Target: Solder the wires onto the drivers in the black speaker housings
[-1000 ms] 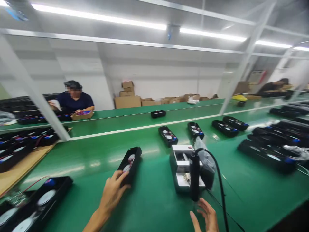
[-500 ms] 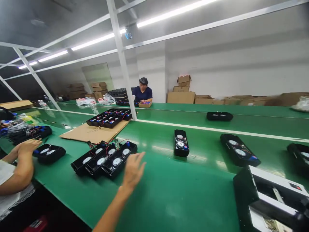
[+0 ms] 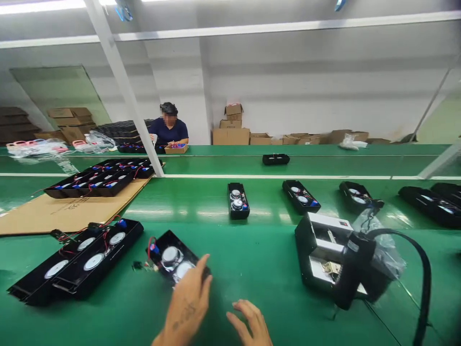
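My left hand (image 3: 187, 305) rests on the near end of a black speaker housing (image 3: 169, 254) with two round drivers and red and blue wiring, fingers stretched over it. Beside it, low in the view, my right hand (image 3: 250, 323) hovers over the green belt (image 3: 252, 240) with fingers apart and nothing in them. To the right stands a black and white machine (image 3: 326, 250) with a black tool (image 3: 351, 276) and a thick cable (image 3: 421, 269) in front of it.
Two more housings (image 3: 82, 262) lie at the left, near a cardboard sheet (image 3: 65, 209) bearing a row of others. Single housings (image 3: 237, 199) are spread along the belt. A person (image 3: 168, 127) in dark blue sits at the far side. Cardboard boxes (image 3: 230, 129) line the wall.
My view has swung back to the right. My left hand has drawn one housing away from the pair and towards me. My right hand has come back into view.
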The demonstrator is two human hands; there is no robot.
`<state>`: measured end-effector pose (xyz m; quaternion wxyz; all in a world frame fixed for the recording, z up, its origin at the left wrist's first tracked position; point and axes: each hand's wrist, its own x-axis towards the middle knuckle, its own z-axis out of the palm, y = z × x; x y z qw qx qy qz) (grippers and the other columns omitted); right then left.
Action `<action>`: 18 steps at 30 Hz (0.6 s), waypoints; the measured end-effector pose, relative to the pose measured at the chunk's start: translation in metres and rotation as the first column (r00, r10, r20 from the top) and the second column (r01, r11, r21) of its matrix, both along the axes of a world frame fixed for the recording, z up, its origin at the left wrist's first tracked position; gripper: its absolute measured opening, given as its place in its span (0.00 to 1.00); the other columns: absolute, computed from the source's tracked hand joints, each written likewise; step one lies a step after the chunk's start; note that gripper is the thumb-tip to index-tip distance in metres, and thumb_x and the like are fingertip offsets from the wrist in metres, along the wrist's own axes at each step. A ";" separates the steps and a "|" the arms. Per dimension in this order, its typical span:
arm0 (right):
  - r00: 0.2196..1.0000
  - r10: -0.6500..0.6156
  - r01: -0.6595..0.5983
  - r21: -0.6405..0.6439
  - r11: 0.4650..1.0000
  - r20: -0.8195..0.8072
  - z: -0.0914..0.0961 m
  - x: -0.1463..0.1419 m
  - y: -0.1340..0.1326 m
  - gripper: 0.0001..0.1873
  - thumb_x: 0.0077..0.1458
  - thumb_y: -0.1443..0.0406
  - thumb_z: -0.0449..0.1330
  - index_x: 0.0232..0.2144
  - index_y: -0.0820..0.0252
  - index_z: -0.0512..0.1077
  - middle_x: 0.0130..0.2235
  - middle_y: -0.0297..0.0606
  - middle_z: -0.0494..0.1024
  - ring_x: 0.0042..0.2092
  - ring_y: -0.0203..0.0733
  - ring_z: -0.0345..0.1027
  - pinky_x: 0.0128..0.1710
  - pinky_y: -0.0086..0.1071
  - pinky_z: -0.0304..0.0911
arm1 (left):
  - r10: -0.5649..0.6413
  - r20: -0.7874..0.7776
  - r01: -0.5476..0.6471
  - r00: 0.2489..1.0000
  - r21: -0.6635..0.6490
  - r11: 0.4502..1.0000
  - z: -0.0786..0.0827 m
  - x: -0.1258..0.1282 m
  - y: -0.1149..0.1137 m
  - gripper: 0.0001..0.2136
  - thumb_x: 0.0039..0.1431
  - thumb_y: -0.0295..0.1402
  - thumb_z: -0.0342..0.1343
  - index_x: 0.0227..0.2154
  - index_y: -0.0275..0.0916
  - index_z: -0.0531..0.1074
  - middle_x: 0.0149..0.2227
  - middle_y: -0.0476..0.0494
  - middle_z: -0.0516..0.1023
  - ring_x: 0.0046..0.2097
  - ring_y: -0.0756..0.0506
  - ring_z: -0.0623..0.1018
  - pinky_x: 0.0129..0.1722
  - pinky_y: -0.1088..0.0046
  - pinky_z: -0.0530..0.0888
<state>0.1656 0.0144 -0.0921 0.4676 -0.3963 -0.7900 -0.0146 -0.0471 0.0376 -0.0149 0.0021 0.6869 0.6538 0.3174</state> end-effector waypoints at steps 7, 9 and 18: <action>0.984 0.025 -0.031 0.031 0.999 0.176 0.052 0.033 0.005 0.12 0.62 0.70 0.56 0.45 0.55 0.76 0.47 0.41 0.83 0.57 0.51 0.73 0.60 0.54 0.65 | -0.607 0.191 0.584 0.771 0.166 0.795 0.054 0.061 -0.032 0.24 0.69 0.25 0.52 0.65 0.47 0.66 0.61 0.41 0.78 0.61 0.45 0.79 0.61 0.66 0.78; 0.972 0.087 -0.071 -0.082 0.994 0.216 0.068 0.061 0.008 0.07 0.60 0.72 0.60 0.38 0.55 0.74 0.43 0.37 0.83 0.55 0.50 0.75 0.63 0.56 0.62 | -0.574 0.223 0.529 0.788 0.230 0.816 0.068 0.046 -0.037 0.21 0.68 0.23 0.53 0.59 0.47 0.72 0.56 0.43 0.81 0.57 0.45 0.81 0.59 0.67 0.79; 0.962 0.164 -0.103 -0.268 0.958 0.218 0.110 0.119 0.008 0.15 0.60 0.69 0.65 0.50 0.56 0.73 0.50 0.45 0.83 0.56 0.53 0.76 0.58 0.56 0.67 | -0.142 0.332 0.146 0.933 0.013 0.989 0.046 -0.009 -0.044 0.08 0.67 0.38 0.57 0.44 0.47 0.80 0.44 0.48 0.85 0.46 0.43 0.85 0.49 0.61 0.84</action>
